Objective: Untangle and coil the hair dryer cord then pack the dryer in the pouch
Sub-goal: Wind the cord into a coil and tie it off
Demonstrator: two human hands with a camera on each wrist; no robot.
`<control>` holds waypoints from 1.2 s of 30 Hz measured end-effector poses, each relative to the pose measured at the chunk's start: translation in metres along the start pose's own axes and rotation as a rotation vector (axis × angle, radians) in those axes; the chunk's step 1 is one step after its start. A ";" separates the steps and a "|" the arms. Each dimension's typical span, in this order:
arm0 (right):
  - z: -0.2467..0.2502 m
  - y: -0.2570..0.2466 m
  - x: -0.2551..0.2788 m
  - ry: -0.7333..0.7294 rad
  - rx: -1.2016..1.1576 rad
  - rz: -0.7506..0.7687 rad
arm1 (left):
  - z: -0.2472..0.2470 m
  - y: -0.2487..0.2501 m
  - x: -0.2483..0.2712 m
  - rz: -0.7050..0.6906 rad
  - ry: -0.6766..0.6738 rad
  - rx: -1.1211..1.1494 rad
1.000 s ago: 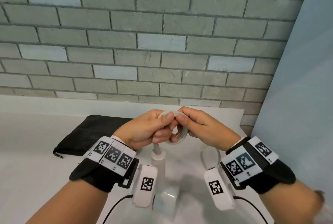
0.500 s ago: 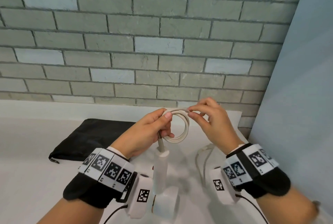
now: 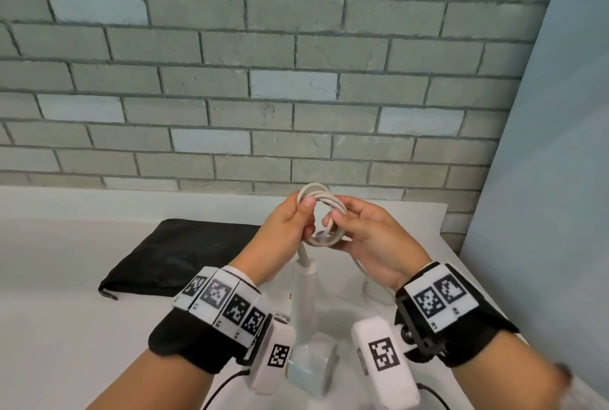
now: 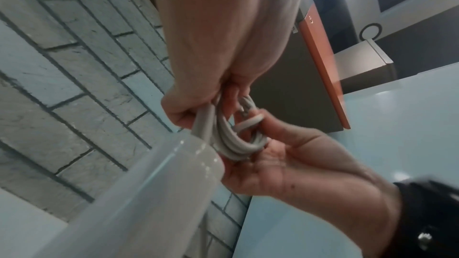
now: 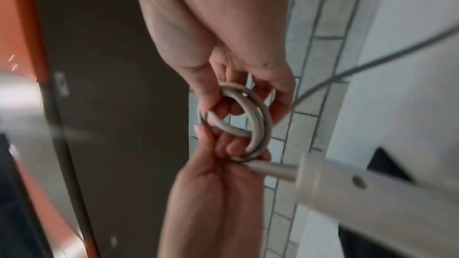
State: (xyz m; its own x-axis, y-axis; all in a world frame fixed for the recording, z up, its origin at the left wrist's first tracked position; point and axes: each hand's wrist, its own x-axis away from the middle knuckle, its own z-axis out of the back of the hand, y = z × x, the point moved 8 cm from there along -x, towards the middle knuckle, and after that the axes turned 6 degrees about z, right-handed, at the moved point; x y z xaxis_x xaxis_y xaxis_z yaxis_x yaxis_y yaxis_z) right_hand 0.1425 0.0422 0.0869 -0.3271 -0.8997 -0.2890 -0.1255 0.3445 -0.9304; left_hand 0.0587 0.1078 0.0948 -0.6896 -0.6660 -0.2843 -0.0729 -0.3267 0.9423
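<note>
The hair dryer point(image 3: 304, 317) hangs between the two forearms above the white desk point(image 3: 66, 327), its long axis running toward the wall, cord end farthest from the person. From that end the cord point(image 3: 324, 212) rises into several stacked loops. The left hand point(image 3: 285, 228) has a closed grip on the coil, thumb pressed over the top strands; the right hand point(image 3: 365, 235) pinches the opposite side with curled fingers. The right wrist view shows the ring face-on and a loose strand trailing off; the left wrist view shows the loops edge-on. The black pouch point(image 3: 178, 254) lies flat on the desk, left of the hands.
</note>
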 end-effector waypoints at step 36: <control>0.145 -0.027 0.066 0.447 1.061 0.169 | 0.026 -0.005 -0.017 -0.026 0.229 -0.315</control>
State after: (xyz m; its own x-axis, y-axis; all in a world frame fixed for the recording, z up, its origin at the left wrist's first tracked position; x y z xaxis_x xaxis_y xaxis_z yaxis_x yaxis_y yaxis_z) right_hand 0.2597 -0.0657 0.0601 -0.5922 -0.6163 -0.5191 0.7296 -0.1367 -0.6701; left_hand 0.0518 0.1382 0.0997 -0.5095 -0.7756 -0.3727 0.1613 -0.5115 0.8440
